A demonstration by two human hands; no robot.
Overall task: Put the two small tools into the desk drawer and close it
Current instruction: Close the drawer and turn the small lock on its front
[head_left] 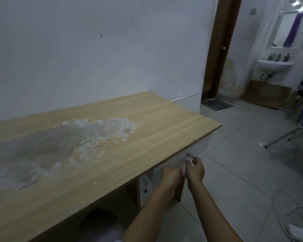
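The white top drawer (pixel 173 160) sits under the right end of the wooden desk (pixel 147 130), and its front looks flush with the desk edge. A small metal knob (pixel 188 154) shows on it. My right hand (pixel 195 169) hovers just below and right of the knob with its fingers loosely apart, not gripping it. Lower on the drawer front is my left hand (pixel 171 178), its fingers curled away from me and hidden. No small tools are visible on the desk or in either hand.
A lower drawer (pixel 144 189) with its own knob sits beneath. The desk top has a large patch of peeled, grey surface (pixel 59 145). A blue metal-framed chair (pixel 297 131) stands to the right, with white cables and a power strip (pixel 297 231) on the tiled floor.
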